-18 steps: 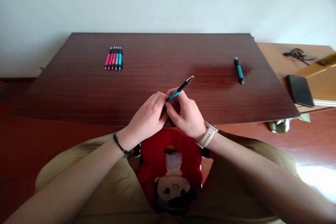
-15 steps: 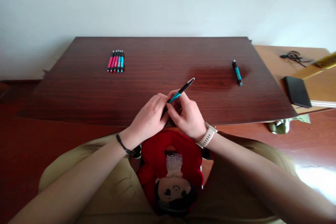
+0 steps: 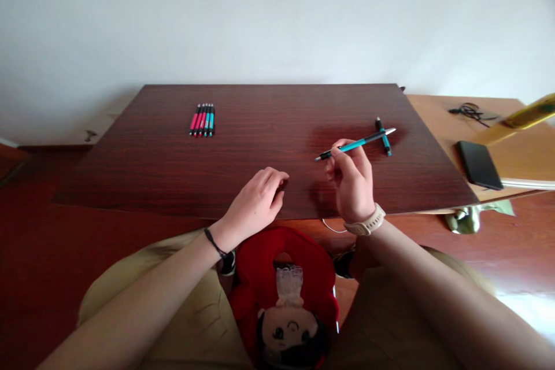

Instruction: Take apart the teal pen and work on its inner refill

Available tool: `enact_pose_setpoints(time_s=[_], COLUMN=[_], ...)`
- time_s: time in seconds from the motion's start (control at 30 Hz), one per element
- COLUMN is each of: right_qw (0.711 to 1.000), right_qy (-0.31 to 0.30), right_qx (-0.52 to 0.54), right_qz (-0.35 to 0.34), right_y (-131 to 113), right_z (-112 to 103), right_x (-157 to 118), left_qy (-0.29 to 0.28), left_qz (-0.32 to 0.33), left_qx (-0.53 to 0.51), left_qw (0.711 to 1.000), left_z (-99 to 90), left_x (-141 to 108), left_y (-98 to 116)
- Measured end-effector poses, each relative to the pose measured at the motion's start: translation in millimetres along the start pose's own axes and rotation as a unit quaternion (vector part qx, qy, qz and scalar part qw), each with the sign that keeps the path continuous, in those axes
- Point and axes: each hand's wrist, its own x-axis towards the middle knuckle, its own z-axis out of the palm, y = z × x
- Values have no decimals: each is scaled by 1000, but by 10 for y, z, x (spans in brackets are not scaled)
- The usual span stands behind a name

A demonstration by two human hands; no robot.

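Pen (image 3: 358, 143) looks light, stiff, perhaps slick; your right hand (image 3: 354, 188) pinches its blue barrel, a sound hold; your left hand (image 3: 255, 201), loosely curled, looks empty.

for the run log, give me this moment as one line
right hand: holds blue-and-black pen | left hand: holds nothing visible | row of pens: on table

Pale, soft light washed the wall (image 3: 277, 17), with a dim shadow towards its left. The desk (image 3: 260, 121) lay darker, faintly sheened, while strong glare bleached the floor (image 3: 526, 306) at lower right. Fine detail looked soft, and wide-angle distortion stretched the edges.
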Motion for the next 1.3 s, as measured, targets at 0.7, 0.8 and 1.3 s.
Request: enact_pose_setpoints(time_s=[0.7, 0.8, 1.3], right_qw=[983, 981, 935], right_qy=[119, 133, -25], right_qx=[131, 138, 304], right_qz=[55, 34, 181], right_y=[-57, -64, -323], right_z=[-375, -396, -380], right_x=[195, 228, 283], left_qy=[-12, -14, -26], left_qz=[-1, -2, 0], left_qx=[9, 15, 44], left_qw=[1000, 1000, 999], left_z=[13, 6, 5], left_x=[-18, -22, 6], left_y=[3, 12, 38])
